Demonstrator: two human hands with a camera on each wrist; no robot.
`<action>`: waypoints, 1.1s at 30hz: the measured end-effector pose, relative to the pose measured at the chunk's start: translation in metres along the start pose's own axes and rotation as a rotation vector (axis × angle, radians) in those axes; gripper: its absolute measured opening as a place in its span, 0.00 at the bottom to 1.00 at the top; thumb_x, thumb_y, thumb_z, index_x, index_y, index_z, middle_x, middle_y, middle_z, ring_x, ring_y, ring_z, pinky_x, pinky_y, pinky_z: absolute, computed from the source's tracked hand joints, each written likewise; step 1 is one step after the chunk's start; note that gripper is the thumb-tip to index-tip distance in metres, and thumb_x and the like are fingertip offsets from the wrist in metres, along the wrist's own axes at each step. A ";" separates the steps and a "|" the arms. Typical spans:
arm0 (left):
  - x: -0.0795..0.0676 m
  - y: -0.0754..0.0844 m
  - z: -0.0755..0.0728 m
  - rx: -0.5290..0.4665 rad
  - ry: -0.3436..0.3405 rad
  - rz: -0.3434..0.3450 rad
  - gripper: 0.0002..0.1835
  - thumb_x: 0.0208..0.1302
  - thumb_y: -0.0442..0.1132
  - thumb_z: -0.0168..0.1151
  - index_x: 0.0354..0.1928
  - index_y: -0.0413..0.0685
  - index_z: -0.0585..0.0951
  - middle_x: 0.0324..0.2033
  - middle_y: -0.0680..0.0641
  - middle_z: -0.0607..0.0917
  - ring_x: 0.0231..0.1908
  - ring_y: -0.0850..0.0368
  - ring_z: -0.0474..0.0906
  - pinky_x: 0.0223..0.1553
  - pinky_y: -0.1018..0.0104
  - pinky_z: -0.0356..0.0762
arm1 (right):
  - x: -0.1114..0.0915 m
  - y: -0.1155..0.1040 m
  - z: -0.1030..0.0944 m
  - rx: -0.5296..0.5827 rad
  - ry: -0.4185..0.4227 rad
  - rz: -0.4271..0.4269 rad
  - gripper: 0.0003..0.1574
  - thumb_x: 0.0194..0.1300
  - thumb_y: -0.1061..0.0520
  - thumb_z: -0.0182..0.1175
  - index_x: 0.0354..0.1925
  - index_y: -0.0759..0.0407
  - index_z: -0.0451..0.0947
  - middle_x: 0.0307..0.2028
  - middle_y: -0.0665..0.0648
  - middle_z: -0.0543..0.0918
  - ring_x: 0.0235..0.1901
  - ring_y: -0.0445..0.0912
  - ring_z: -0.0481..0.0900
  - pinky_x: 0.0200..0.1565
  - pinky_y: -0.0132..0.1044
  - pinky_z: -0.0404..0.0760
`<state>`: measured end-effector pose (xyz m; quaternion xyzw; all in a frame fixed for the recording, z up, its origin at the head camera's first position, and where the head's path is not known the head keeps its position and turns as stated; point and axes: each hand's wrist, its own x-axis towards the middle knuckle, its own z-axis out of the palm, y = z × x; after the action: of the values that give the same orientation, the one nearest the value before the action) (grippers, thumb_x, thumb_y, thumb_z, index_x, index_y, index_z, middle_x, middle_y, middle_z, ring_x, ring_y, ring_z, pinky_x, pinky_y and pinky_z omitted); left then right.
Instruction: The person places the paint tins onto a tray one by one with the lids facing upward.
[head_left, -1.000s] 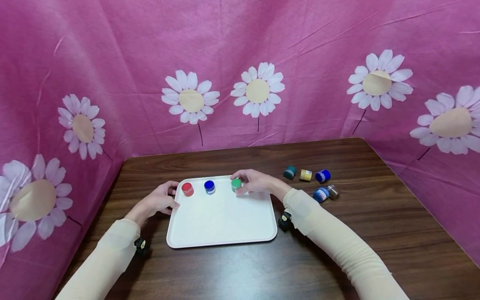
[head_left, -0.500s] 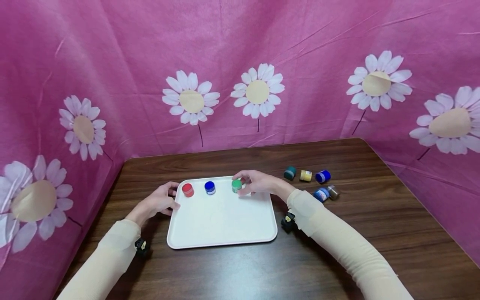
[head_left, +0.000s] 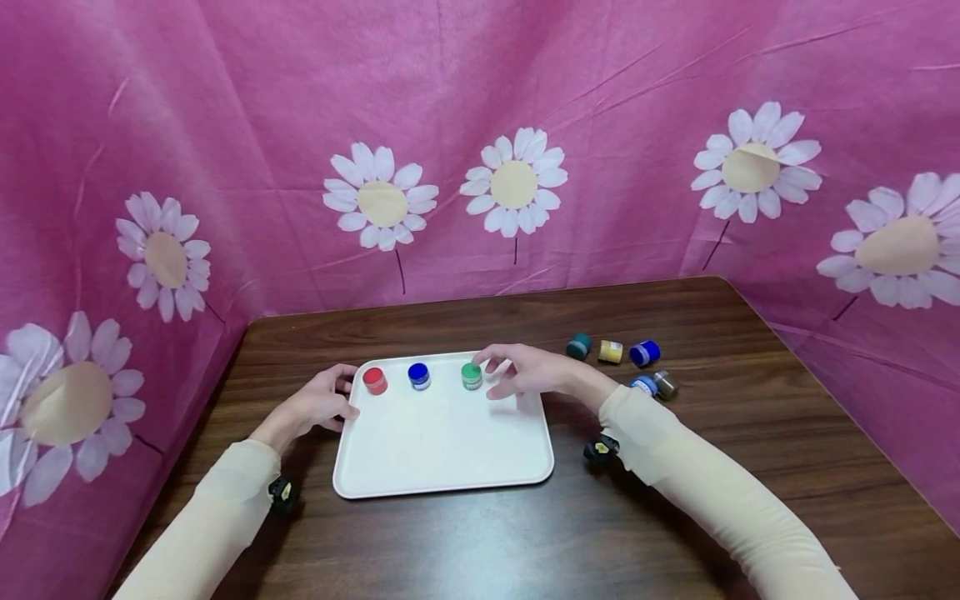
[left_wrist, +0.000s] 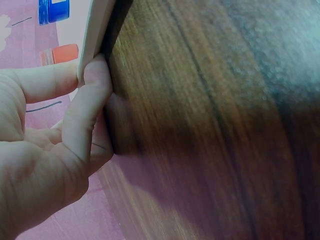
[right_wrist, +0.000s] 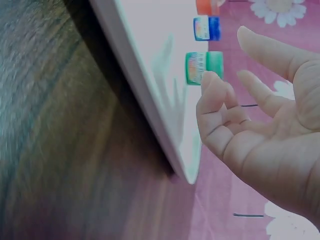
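Along the far side of the white tray (head_left: 442, 442) stand a red-lidded paint jar (head_left: 375, 382), a blue-lidded paint jar (head_left: 418, 377) and a green-lidded paint jar (head_left: 472, 377), all upright. My left hand (head_left: 320, 400) grips the tray's left rim between thumb and fingers, as the left wrist view shows up close. Just right of the green jar, my right hand (head_left: 531, 372) hovers over the tray with loosely bent, spread fingers and holds nothing. In the right wrist view a fingertip overlaps the green jar (right_wrist: 197, 67); contact is hard to judge.
On the brown wooden table (head_left: 465, 542), right of the tray, lie several more jars: a dark green jar (head_left: 578, 346), a yellow jar (head_left: 611, 352), a dark blue jar (head_left: 645, 353), a grey-brown jar (head_left: 665, 384) and a blue jar (head_left: 643, 384) partly behind the right sleeve. A pink flowered cloth (head_left: 450, 75) hangs behind.
My right hand has let go of the green jar and drawn back to the right, its fingers spreading. The green jar stays in place. My left hand keeps its grip on the tray.
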<state>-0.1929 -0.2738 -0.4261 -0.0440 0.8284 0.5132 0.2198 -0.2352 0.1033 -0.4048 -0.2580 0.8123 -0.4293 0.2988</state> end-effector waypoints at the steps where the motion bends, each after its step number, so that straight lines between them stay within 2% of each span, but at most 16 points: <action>1: 0.000 0.000 0.000 0.001 0.000 0.000 0.42 0.54 0.20 0.63 0.72 0.34 0.59 0.50 0.35 0.67 0.41 0.46 0.78 0.35 0.50 0.86 | -0.003 -0.001 -0.002 -0.010 -0.005 -0.010 0.35 0.65 0.56 0.70 0.68 0.53 0.70 0.59 0.61 0.75 0.48 0.52 0.77 0.41 0.46 0.83; 7: -0.001 -0.001 0.000 0.004 0.002 0.001 0.42 0.54 0.20 0.63 0.72 0.34 0.59 0.50 0.35 0.67 0.41 0.46 0.78 0.35 0.50 0.86 | -0.023 0.000 -0.016 -0.083 -0.025 -0.074 0.34 0.66 0.54 0.69 0.67 0.58 0.72 0.60 0.64 0.76 0.45 0.52 0.80 0.44 0.43 0.82; 11: -0.002 -0.002 0.000 0.004 0.008 -0.003 0.42 0.54 0.20 0.63 0.72 0.34 0.59 0.51 0.35 0.67 0.41 0.46 0.78 0.35 0.50 0.86 | -0.041 0.004 -0.028 -0.100 -0.022 -0.115 0.33 0.67 0.55 0.68 0.67 0.60 0.73 0.61 0.66 0.76 0.49 0.53 0.80 0.46 0.43 0.83; 15: -0.001 -0.002 0.000 0.002 0.009 -0.004 0.42 0.54 0.20 0.63 0.72 0.34 0.59 0.51 0.35 0.67 0.41 0.46 0.78 0.35 0.50 0.86 | -0.060 0.013 -0.042 -0.094 0.000 -0.100 0.34 0.67 0.53 0.68 0.67 0.61 0.72 0.62 0.67 0.75 0.53 0.53 0.80 0.47 0.42 0.83; 18: -0.001 -0.002 -0.001 0.000 0.008 -0.005 0.42 0.54 0.19 0.63 0.72 0.34 0.59 0.51 0.35 0.67 0.41 0.46 0.78 0.35 0.50 0.86 | -0.073 0.020 -0.052 -0.091 0.022 -0.073 0.34 0.67 0.51 0.69 0.66 0.60 0.73 0.61 0.68 0.74 0.50 0.53 0.81 0.46 0.43 0.83; 22: -0.001 -0.001 -0.002 0.002 0.010 -0.008 0.43 0.54 0.19 0.63 0.72 0.34 0.59 0.51 0.35 0.66 0.41 0.46 0.77 0.35 0.50 0.86 | -0.090 0.028 -0.064 -0.054 0.052 -0.052 0.31 0.67 0.53 0.69 0.65 0.59 0.74 0.61 0.70 0.73 0.46 0.56 0.82 0.44 0.52 0.84; 25: -0.001 0.000 -0.002 0.001 0.011 -0.010 0.43 0.54 0.19 0.63 0.72 0.34 0.59 0.51 0.35 0.66 0.41 0.46 0.77 0.35 0.50 0.86 | -0.104 0.034 -0.073 -0.026 0.085 -0.026 0.31 0.67 0.55 0.68 0.65 0.59 0.73 0.59 0.71 0.73 0.45 0.59 0.82 0.45 0.54 0.84; 30: -0.002 0.001 -0.001 -0.001 -0.001 0.006 0.43 0.53 0.19 0.63 0.72 0.34 0.58 0.51 0.35 0.67 0.40 0.47 0.78 0.35 0.50 0.86 | -0.131 0.050 -0.087 -0.037 0.167 0.014 0.32 0.68 0.53 0.68 0.65 0.62 0.72 0.57 0.69 0.75 0.48 0.54 0.80 0.47 0.44 0.83; 33: -0.003 0.002 -0.001 0.004 -0.008 0.016 0.44 0.53 0.19 0.63 0.73 0.33 0.57 0.51 0.34 0.67 0.40 0.47 0.78 0.35 0.50 0.86 | -0.146 0.062 -0.094 -0.028 0.205 0.023 0.32 0.68 0.53 0.67 0.65 0.64 0.72 0.55 0.69 0.75 0.46 0.51 0.79 0.43 0.41 0.83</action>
<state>-0.1909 -0.2739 -0.4230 -0.0346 0.8288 0.5137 0.2191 -0.2113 0.2838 -0.3762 -0.2077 0.8474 -0.4387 0.2153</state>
